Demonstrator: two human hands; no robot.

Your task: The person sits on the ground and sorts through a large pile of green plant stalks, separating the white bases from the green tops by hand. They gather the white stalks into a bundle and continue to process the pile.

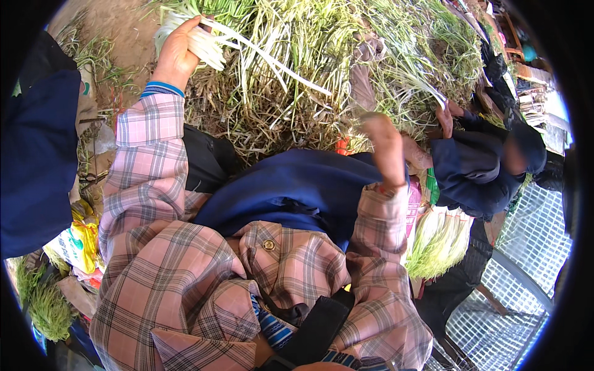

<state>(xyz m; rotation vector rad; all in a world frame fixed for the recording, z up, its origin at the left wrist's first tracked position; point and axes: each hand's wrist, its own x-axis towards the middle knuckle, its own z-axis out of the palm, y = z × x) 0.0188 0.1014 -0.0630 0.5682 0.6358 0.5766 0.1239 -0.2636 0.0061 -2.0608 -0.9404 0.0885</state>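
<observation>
My left hand (pixel 178 53) grips a bundle of pale leafy stalks (pixel 204 46), like garlic chives, at the top left; a few long white stalks stick out to the right of it. Blurred and raised over the right side of my lap is my right hand (pixel 384 146), its fingers pointing up and left; whether it holds anything is not clear. Beyond my knees, a large heap of loose green and yellowish stalks (pixel 297 55) covers the ground, with brown, dry leaves along its near side. Dark blue cloth (pixel 297 185) lies over my lap.
At the right, a person in dark clothes (pixel 478 162) holds some stalks. Bundled stalks (pixel 438 241) lie below that person. Another person's dark blue clothing (pixel 39 157) fills the left edge. A yellow bag (pixel 84 236) and more greens (pixel 48 308) are at the lower left.
</observation>
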